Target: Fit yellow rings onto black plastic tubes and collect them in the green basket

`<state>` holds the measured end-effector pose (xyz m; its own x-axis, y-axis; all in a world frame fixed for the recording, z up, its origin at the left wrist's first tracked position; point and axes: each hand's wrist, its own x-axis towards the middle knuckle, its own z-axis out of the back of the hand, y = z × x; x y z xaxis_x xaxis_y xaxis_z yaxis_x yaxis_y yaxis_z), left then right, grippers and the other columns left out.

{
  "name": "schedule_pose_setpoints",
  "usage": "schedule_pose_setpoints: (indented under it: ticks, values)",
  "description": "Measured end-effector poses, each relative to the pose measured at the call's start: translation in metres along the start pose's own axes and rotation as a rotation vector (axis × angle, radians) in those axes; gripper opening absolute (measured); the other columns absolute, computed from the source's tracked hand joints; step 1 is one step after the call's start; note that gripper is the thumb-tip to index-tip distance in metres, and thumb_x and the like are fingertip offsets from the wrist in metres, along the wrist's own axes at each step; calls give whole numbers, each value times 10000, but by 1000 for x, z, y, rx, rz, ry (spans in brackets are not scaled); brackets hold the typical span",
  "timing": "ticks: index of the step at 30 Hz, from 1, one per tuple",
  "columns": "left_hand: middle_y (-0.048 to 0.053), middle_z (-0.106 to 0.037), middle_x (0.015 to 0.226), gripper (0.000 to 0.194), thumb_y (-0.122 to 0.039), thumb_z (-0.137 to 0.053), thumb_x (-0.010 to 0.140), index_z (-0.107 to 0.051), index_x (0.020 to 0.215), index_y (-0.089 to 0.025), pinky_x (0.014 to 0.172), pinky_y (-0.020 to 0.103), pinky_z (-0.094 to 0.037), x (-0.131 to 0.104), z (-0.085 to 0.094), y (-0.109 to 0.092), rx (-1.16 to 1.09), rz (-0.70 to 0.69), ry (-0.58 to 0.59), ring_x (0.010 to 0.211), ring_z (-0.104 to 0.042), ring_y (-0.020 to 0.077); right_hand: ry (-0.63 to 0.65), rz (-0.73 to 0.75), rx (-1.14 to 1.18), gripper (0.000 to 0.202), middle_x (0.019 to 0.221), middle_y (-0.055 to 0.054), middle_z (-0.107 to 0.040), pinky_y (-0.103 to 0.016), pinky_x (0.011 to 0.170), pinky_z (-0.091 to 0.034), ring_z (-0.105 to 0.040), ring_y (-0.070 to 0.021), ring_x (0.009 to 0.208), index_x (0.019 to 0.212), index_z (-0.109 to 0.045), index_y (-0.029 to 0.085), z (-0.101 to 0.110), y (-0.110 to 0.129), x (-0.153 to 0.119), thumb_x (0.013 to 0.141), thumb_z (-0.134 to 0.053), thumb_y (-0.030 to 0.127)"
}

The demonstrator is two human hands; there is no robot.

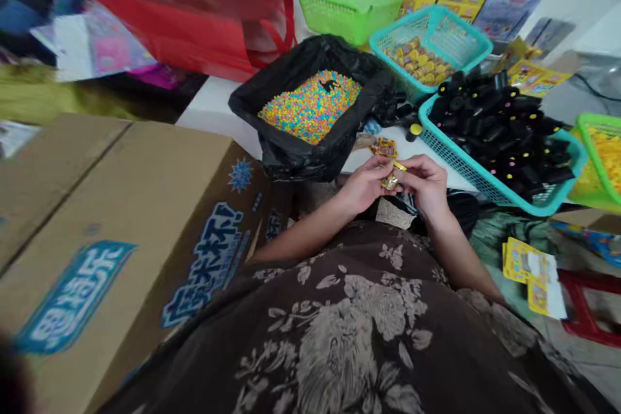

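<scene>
My left hand (365, 185) and my right hand (427, 184) meet at the table's front edge. Between their fingertips they both pinch a small canister with a yellow label (391, 181); its finer details are too small to make out. Just beyond the fingers, a stack of printed yellow-and-red labels (384, 147) lies on the white table. A black canister with a yellow cap (414, 132) stands to the right of the labels. Left of my hands is a bin lined with a black bag (286, 158), holding many small coloured candy-like balls (310, 110) and a dark scoop-like thing.
A turquoise basket (504, 189) heaped with black canisters is at the right. Behind it, another turquoise basket (388, 45) holds yellow-capped canisters. Farther back is a green basket (359, 19). A large cardboard box (145, 194) stands at my left. A green basket (594, 162) with yellow pieces is far right.
</scene>
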<state>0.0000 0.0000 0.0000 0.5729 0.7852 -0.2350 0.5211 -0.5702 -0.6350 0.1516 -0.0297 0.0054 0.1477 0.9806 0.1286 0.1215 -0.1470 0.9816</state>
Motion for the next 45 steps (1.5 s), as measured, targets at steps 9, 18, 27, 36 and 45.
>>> schedule_pose_setpoints:
  ticks: [9,18,27,36,45]
  values:
    - [-31,-655,685,183,-225,-783,856,-604,847,-192,555,263,-509,-4,-10,-7,16,23,-62,552,-643,143,53,-31,16,430,633,51,-678,-238,399,-462,-542,-96,431,824,-741,237,-5,-2,-5,694,-925,603]
    - [-1,-703,755,267,-449,-718,955,-646,990,-195,603,260,-531,-2,-11,-12,86,106,-60,610,-688,151,-121,477,-353,253,916,-12,-749,-268,512,-503,-542,-90,544,923,-741,243,1,-5,-9,870,-821,476]
    - [3,-741,859,141,-87,-779,835,-684,904,-166,755,253,-525,5,-8,-14,-40,-19,-136,761,-693,119,-103,739,-797,285,820,0,-658,-304,574,-532,-542,-126,571,1164,-710,231,7,-10,-8,968,-720,436]
    - [8,-724,787,86,-209,-692,964,-725,904,-155,686,237,-490,10,-14,-12,-144,138,-183,684,-652,104,-120,872,-1023,310,959,-85,-712,-354,710,-597,-686,-212,827,1233,-700,219,14,-23,-5,981,-700,400]
    - [9,-732,799,94,-228,-687,960,-738,928,-156,684,232,-491,9,-18,-16,-156,113,-163,678,-647,97,-135,794,-984,322,963,-97,-729,-405,792,-599,-680,-244,869,1248,-741,227,13,-28,-4,994,-683,414]
